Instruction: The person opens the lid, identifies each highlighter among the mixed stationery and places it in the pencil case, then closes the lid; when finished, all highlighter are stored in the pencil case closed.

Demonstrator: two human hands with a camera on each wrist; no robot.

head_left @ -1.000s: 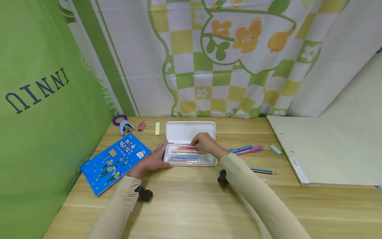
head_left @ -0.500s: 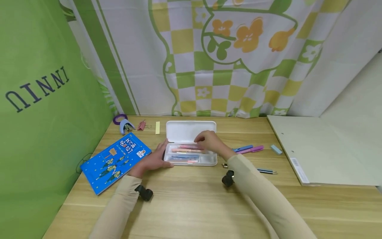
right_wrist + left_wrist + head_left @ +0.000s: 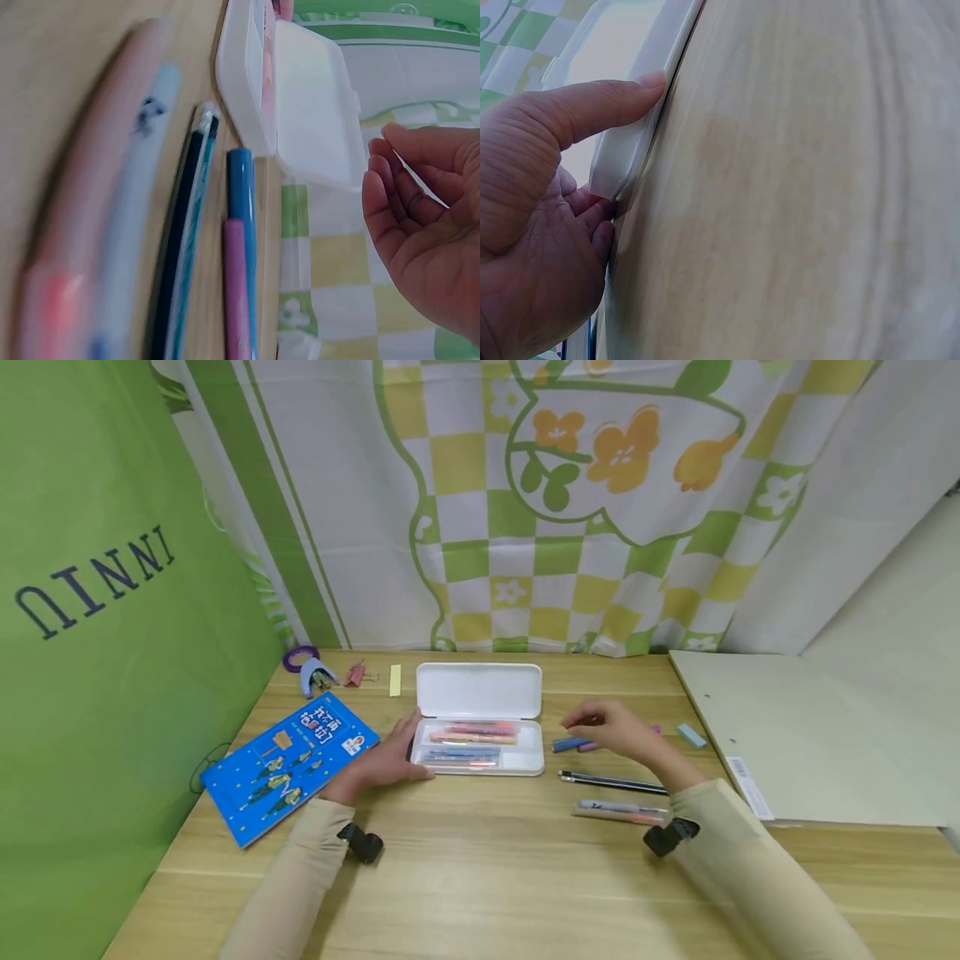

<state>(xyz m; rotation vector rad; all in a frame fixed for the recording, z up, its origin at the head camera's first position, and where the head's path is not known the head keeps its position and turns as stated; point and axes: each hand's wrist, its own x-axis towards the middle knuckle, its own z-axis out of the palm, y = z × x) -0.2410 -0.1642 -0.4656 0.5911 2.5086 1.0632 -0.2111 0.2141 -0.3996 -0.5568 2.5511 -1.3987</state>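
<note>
While the left hand (image 3: 382, 762) keeps its thumb and curled fingers (image 3: 604, 105) pressed against the left end of the open pencil case (image 3: 480, 745), the right hand (image 3: 611, 733) has come away from the case's tray and now hovers to the right of it. Its fingers (image 3: 397, 184) are loosely curved and close together, pinching nothing. Directly under them, just right of the case, lie a blue pen (image 3: 570, 744) and a purple pen (image 3: 235, 292); a dark pencil (image 3: 611, 782) and a pale pen (image 3: 621, 811) lie nearer the person. Several pens already sit in the case, so the hand seems to be going for another. Left of the case lies a blue booklet (image 3: 291, 766).
</note>
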